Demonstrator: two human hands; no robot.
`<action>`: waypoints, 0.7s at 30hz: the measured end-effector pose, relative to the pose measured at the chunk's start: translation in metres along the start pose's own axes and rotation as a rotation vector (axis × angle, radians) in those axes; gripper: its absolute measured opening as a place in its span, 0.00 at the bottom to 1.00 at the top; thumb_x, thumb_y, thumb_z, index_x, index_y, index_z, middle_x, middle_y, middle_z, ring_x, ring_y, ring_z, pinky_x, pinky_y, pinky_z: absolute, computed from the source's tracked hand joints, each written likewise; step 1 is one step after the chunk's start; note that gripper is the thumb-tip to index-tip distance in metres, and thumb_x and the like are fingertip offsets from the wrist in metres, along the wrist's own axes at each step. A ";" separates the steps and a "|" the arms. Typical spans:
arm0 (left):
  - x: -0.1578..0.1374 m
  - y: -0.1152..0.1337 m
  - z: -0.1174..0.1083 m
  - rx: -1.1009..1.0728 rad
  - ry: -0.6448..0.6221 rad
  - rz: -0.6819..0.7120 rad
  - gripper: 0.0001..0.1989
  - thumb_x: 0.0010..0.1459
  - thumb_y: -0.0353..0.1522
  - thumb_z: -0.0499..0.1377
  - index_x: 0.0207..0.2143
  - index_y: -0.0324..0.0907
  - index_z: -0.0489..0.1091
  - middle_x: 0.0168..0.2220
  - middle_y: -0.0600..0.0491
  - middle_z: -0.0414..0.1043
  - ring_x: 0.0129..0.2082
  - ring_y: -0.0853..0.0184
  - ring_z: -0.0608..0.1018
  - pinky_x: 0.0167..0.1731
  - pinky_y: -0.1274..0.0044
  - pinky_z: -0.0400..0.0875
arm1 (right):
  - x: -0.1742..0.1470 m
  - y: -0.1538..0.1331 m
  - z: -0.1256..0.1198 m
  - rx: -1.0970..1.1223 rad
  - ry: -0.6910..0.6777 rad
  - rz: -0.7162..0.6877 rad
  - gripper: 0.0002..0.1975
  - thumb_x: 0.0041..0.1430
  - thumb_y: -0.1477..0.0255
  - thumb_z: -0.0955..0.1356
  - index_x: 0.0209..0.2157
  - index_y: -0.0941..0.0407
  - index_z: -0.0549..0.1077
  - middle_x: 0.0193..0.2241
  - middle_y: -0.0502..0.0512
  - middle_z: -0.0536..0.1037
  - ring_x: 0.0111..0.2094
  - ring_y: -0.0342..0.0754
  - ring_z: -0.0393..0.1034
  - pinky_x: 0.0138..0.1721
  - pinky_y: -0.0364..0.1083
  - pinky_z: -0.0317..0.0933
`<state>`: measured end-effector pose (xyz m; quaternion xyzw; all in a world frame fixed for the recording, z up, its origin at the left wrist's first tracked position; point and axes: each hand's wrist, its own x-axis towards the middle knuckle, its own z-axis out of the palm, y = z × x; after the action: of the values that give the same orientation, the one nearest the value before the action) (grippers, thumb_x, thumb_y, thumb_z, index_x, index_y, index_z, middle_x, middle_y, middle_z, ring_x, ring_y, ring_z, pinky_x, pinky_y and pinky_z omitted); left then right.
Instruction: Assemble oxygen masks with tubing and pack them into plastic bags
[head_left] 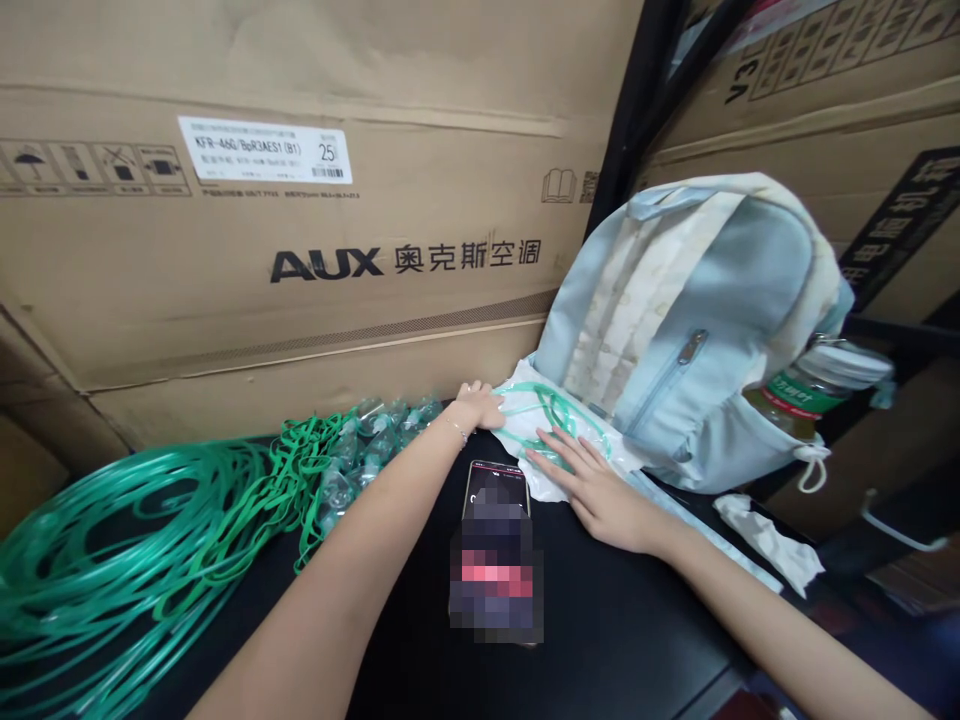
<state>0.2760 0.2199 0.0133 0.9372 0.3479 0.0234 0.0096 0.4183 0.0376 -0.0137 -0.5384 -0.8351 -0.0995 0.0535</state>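
A clear and white plastic bag [516, 428] with coiled green tubing [555, 405] inside lies against the front of a light blue backpack. My left hand [478, 405] is at the bag's left end, its fingers bent and closed on the edge; the fingertips are partly hidden. My right hand [596, 485] rests flat on the bag's lower right part, fingers spread. Just below the bag, between my forearms, a phone [495, 490] lies face up with its screen lit and partly blurred.
To the left lie a large coil of green tubing [135, 530], green elastic straps [262, 510] and several clear plastic masks [367, 450]. An AUX carton [450, 180] stands behind. At right are the backpack [690, 300], a jar [814, 385] in its pocket and a crumpled tissue [772, 545].
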 end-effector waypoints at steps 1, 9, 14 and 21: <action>-0.001 0.003 -0.001 0.018 0.024 -0.012 0.16 0.58 0.34 0.54 0.48 0.39 0.63 0.47 0.47 0.65 0.42 0.63 0.72 0.39 0.66 0.69 | 0.000 -0.001 0.000 0.004 0.011 0.003 0.36 0.50 0.83 0.57 0.61 0.51 0.45 0.63 0.55 0.42 0.62 0.56 0.33 0.57 0.62 0.40; -0.043 0.024 -0.039 0.082 0.259 -0.006 0.16 0.58 0.29 0.53 0.50 0.38 0.62 0.51 0.44 0.62 0.48 0.60 0.68 0.44 0.65 0.66 | -0.003 0.001 -0.005 -0.013 0.155 -0.003 0.31 0.53 0.79 0.56 0.60 0.52 0.50 0.62 0.55 0.45 0.63 0.55 0.29 0.57 0.64 0.35; -0.138 0.032 -0.069 0.083 0.336 -0.009 0.19 0.57 0.23 0.47 0.51 0.38 0.62 0.54 0.45 0.60 0.54 0.61 0.63 0.49 0.70 0.63 | -0.001 -0.001 -0.008 0.005 0.261 -0.029 0.24 0.58 0.75 0.54 0.57 0.54 0.54 0.60 0.58 0.51 0.62 0.56 0.37 0.57 0.63 0.39; -0.301 0.043 -0.030 -0.063 0.303 -0.038 0.22 0.55 0.22 0.43 0.49 0.44 0.64 0.50 0.52 0.67 0.50 0.64 0.69 0.48 0.68 0.67 | -0.020 -0.110 -0.034 0.071 0.399 0.497 0.29 0.59 0.58 0.54 0.57 0.59 0.52 0.38 0.67 0.69 0.36 0.60 0.69 0.29 0.54 0.66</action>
<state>0.0752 -0.0090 0.0340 0.9154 0.3620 0.1755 -0.0130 0.3259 -0.0321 0.0031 -0.6937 -0.6538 -0.1579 0.2577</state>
